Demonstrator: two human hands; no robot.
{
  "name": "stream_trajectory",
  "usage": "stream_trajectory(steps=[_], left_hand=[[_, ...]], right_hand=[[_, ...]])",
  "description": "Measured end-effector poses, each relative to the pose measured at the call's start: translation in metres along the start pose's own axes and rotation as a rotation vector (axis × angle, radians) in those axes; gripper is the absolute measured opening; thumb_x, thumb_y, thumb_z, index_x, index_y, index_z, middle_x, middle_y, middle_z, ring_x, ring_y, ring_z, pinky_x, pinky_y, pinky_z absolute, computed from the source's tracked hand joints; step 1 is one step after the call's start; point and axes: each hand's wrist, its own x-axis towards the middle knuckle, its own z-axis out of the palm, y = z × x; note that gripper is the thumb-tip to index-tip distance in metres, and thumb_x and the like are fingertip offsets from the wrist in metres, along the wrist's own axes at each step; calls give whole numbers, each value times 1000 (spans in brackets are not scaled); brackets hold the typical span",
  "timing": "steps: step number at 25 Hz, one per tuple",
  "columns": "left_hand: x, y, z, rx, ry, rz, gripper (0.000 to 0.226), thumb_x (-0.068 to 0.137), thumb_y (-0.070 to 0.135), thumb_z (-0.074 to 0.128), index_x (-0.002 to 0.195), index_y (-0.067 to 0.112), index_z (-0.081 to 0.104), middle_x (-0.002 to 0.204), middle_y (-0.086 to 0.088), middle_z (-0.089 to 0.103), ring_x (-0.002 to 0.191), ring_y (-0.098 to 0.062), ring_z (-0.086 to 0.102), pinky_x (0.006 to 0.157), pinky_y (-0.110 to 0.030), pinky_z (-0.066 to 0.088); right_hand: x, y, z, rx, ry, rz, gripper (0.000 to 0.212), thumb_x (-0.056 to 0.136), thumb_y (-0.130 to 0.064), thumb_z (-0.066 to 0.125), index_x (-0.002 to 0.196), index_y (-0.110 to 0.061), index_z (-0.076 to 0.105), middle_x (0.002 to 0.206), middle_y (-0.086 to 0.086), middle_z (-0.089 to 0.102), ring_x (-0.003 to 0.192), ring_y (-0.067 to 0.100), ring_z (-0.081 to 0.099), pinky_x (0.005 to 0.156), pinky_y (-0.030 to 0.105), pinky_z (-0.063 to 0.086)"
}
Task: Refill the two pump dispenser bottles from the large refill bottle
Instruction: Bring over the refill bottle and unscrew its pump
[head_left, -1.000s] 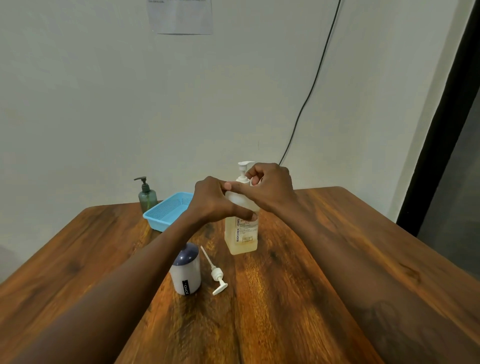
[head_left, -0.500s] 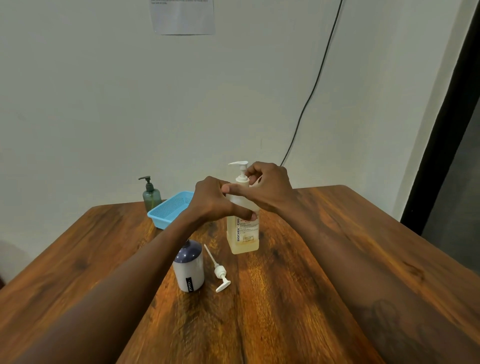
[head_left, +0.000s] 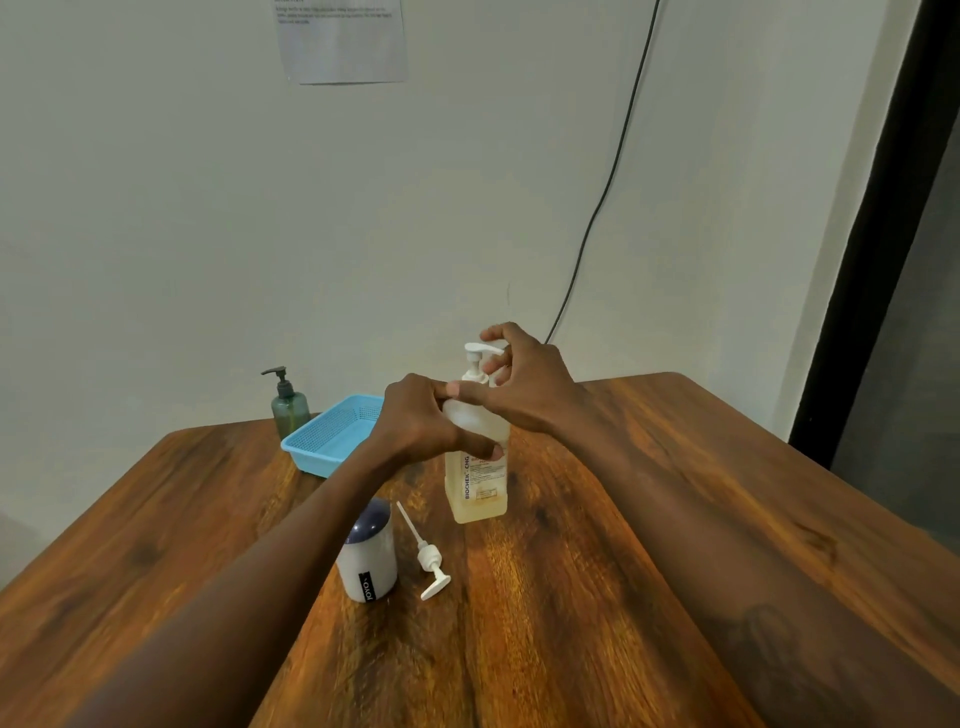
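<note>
Counter (head_left: 649, 519): you are looking at a brown wooden top with strong grain and a glossy sheen; its far edge meets the wall, and its far right corner is rounded.
Basket (head_left: 332, 434): you will find a light blue mesh plastic tray near the counter's far edge, left of the middle, set at an angle to that edge.
Wall (head_left: 208, 208): plain and pale behind the counter's far edge.
Paper (head_left: 343, 41): a printed sheet is stuck high on the wall; you cannot read its text.
Cable (head_left: 608, 187): a thin black lead runs down the wall towards the counter's far edge.
Frame (head_left: 878, 218): a dark upright strip stands beyond the counter's right edge.
</note>
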Motion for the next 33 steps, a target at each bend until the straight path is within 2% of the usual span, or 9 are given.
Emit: stream_trajectory(steps=[2, 4, 9, 15, 20, 23, 27, 30, 33], left_hand=[[1, 1, 5, -6, 15, -8, 54, 51, 53, 96, 92, 25, 74, 92, 12, 78, 75, -9, 75, 68, -22, 62], [2, 2, 8, -5, 8, -4, 50, 53, 51, 97, 91, 27, 74, 94, 12, 78, 75, -8, 75, 67, -19, 60], [2, 4, 16, -5, -37, -20, 56, 53, 48, 97, 99, 24, 77, 97, 10, 78, 77, -3, 73, 70, -20, 60], [3, -3, 30, -15, -57, -40, 64, 52, 46, 98, 108, 24, 76, 106, 9, 77, 86, -5, 73, 74, -21, 60], [9, -14, 44, 21, -40, -108, 65, 47, 49, 99, 101, 22, 75, 104, 7, 75, 91, -11, 73, 75, -26, 62], [11, -18, 53, 26, -34, -134, 66, 45, 48, 99, 99, 19, 73, 104, 4, 75, 91, -12, 72, 75, -28, 63], [11, -13, 59, 9, -34, -139, 68, 46, 47, 100, 101, 18, 73, 104, 4, 75, 91, -12, 72, 73, -28, 63], [10, -10, 64, -1, -45, -135, 63, 45, 43, 101, 95, 19, 72, 102, 2, 75, 91, -14, 72, 74, -31, 63], [9, -8, 70, -17, -46, -124, 62, 43, 44, 101, 91, 22, 70, 102, 2, 75, 91, -15, 72, 75, -35, 64]], right_hand=[[-1, 0, 1, -96, 109, 34, 65, 66, -69, 82, 106, -20, 67, 90, -9, 67, 79, 7, 63, 67, 23, 52], [0, 3, 0, -87, 92, 26, 54, 68, -62, 85, 94, -18, 71, 83, -9, 68, 73, 5, 63, 64, 21, 48], [-2, 5, -12, 242, 47, 17, 37, 86, -30, 80, 120, -22, 68, 101, -10, 70, 90, 4, 66, 76, 20, 53], [8, -6, -41, 542, 393, -26, 37, 84, -28, 83, 117, -18, 69, 101, -4, 74, 91, 10, 71, 81, 33, 62], [11, -6, -62, 696, 589, -30, 41, 83, -24, 85, 117, -11, 67, 104, 6, 75, 89, 18, 75, 74, 43, 64], [7, 1, -67, 765, 636, -16, 47, 83, -18, 85, 124, -15, 63, 102, 8, 74, 88, 20, 76, 66, 41, 65], [-6, 32, -55, 639, 577, 91, 43, 82, -16, 81, 123, -23, 68, 103, 1, 71, 87, 21, 76, 63, 39, 65], [-21, 60, -36, 435, 494, 186, 19, 81, -22, 78, 100, -25, 77, 88, -6, 76, 78, 15, 75, 65, 39, 65], [-38, 82, -15, 334, 392, 274, 11, 80, -21, 81, 91, -21, 78, 80, -9, 74, 77, 12, 72, 58, 19, 57]])
